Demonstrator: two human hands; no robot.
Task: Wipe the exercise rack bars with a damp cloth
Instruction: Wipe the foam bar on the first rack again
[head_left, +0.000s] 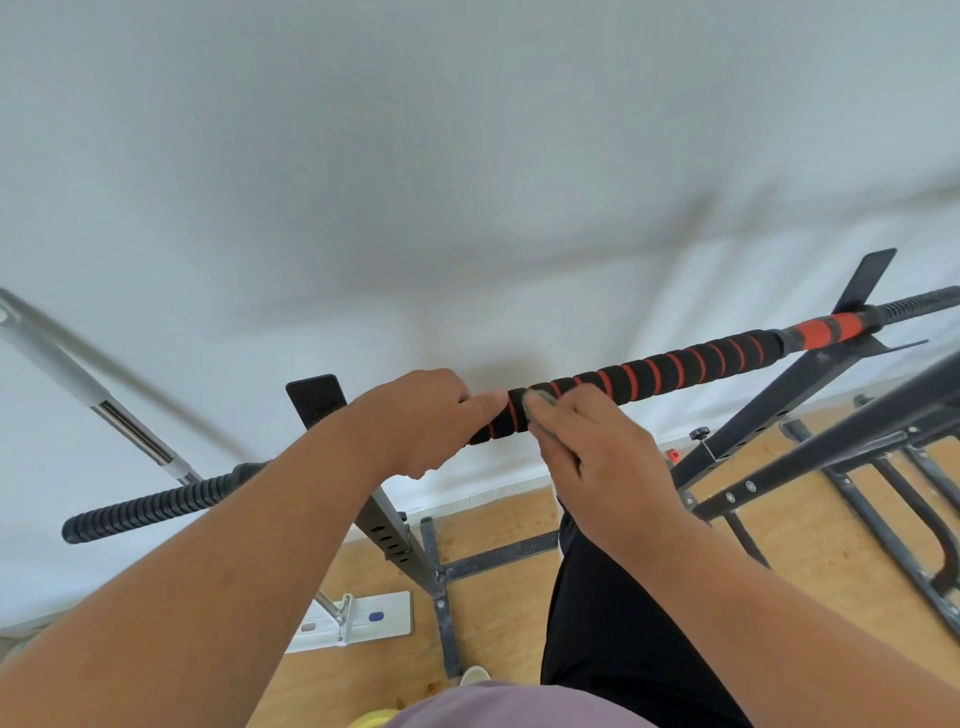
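Step in hand: wiping the foam-wrapped top bar (649, 376) of the rack. Left hand (421, 421) is curled round the bar left of its middle, probably steadying. Right hand (592, 457), just right of the left, pinches a small greenish cloth (540, 402) against the bar. Judgement: striped foam toward the right end looks not yet covered. Next move calls for sliding the cloth along that stretch, with firm wrap-round pressure.
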